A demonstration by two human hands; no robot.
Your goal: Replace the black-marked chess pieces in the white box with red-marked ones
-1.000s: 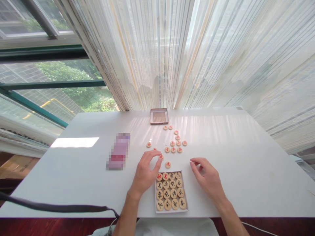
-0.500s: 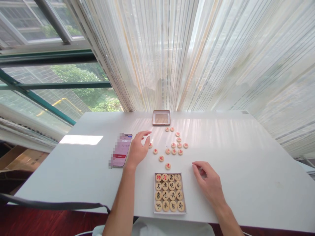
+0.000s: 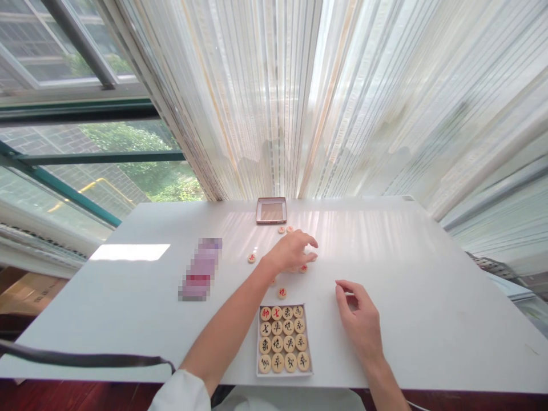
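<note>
Loose red-marked discs (image 3: 252,258) on desk (image 3: 428,331) beyond box (image 3: 285,375); at least six visible, others maybe hidden. Left hand (image 3: 292,251) over them, fingers parted; best pinch one by its rim without nudging neighbours. Boxed discs (image 3: 277,327): sixteen, two red, fourteen black. Right hand (image 3: 358,311) curled, can't tell if closed. One lid (image 3: 272,212).

Left sleeve (image 3: 182,394): white, loose, stopping short of bare left forearm (image 3: 229,328)
Waist garment (image 3: 291,401): pale, plain, partly seen
Left hand (image 3: 291,251): bare, slim-fingered
Right hand (image 3: 360,319): bare, right forearm (image 3: 385,382) likewise
</note>
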